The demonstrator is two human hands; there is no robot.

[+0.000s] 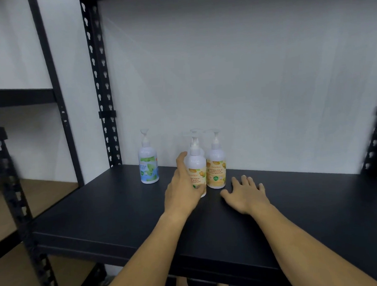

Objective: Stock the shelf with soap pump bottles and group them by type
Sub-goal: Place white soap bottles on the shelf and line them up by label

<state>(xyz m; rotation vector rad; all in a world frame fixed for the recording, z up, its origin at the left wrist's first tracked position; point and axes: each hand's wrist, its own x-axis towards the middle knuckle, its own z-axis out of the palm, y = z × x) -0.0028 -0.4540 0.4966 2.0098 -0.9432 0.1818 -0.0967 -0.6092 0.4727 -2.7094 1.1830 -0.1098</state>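
Black shelf (121, 212): left hand (182, 191) grips orange bottle (197, 175), grouping by orange twin (216, 174); right hand (246, 193) flat, fingers spread.

Both bare forearms reach forward from the lower edge of the view, converging slightly toward centre. Left hand (181, 187): turned on edge, thumb side up, fingers extended forward and wrapped round the left side of a white pump bottle with an orange-and-cream label (197, 173); palm against it. Right hand (245, 194): palm down, fingers straight and slightly spread, thumb splayed toward the left, holding nothing. Hands lie near each other, not touching.
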